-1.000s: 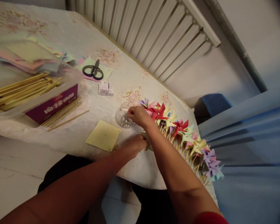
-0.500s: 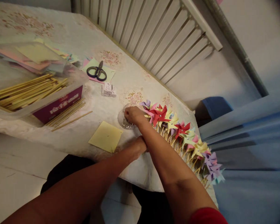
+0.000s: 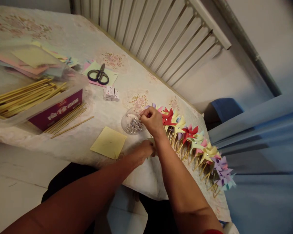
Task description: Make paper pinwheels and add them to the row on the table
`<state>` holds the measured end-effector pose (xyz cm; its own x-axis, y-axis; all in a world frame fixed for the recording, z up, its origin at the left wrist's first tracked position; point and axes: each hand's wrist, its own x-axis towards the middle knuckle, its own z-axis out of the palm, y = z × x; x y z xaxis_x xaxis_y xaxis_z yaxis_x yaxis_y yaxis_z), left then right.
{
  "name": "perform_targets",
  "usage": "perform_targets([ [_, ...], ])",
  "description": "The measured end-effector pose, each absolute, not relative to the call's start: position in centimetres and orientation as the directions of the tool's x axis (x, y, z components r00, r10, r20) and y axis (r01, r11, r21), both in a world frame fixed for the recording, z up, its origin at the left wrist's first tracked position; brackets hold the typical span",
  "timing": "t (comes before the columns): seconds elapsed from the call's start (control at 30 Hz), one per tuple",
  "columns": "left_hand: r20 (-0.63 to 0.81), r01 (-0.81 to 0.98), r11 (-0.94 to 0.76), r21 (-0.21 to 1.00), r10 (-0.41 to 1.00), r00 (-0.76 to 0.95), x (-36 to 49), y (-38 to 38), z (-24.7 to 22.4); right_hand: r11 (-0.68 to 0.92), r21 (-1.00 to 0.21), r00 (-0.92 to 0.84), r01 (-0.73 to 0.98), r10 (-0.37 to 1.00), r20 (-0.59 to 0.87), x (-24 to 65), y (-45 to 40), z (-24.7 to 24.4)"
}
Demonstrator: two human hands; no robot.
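Head view: right hand (image 3: 153,121) has lifted from clear bowl (image 3: 125,121) of silvery pieces (image 3: 133,126), so picking seems finished; its fingertips pinch narrowly, holding what, I cannot tell. Left hand (image 3: 147,149), partly hidden, grips pale paper (image 3: 150,139).

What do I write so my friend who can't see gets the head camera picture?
A person's right hand is at the edge of a clear dish of silvery pieces, the left hand close by. Colorful paper pinwheels line the right; scissors, wooden sticks and yellow paper lie left.
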<state>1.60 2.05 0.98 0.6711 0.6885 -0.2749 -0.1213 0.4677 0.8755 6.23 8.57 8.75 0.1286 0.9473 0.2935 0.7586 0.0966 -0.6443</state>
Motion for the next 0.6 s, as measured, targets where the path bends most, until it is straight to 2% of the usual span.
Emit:
perform_targets([
  [0.1, -0.269, -0.156, 0.479, 0.864, 0.700, 0.662, 1.6, 1.9, 0.7, 0.079, -0.820, 0.292, 0.567, 0.911, 0.290, 7.7, 5.0, 9.7],
  [0.17, -0.263, -0.178, 0.487, 0.855, 0.703, 0.661, 1.7, 1.9, 0.7, 0.068, -0.884, 0.393, 0.463, 0.878, 0.274, 8.9, 2.4, 9.8],
  [0.23, -0.257, -0.185, 0.491, 0.852, 0.698, 0.668, 1.8, 2.1, 0.8, 0.053, -0.919, 0.503, 0.392, 0.823, 0.262, 10.1, -0.1, 9.5],
  [0.33, -0.266, -0.167, 0.493, 0.854, 0.690, 0.674, 1.8, 2.3, 1.0, 0.017, -0.966, 0.589, 0.258, 0.790, 0.171, 11.6, -3.1, 8.5],
  [0.43, -0.271, -0.173, 0.499, 0.849, 0.693, 0.668, 1.8, 2.3, 1.1, -0.018, -0.986, 0.624, 0.163, 0.777, 0.089, 12.7, -5.2, 7.3],
  [0.6, -0.273, -0.175, 0.482, 0.859, 0.719, 0.640, 2.1, 2.3, 0.5, -0.071, -0.992, 0.655, 0.107, 0.755, 0.017, 14.5, -8.0, 6.0],
])
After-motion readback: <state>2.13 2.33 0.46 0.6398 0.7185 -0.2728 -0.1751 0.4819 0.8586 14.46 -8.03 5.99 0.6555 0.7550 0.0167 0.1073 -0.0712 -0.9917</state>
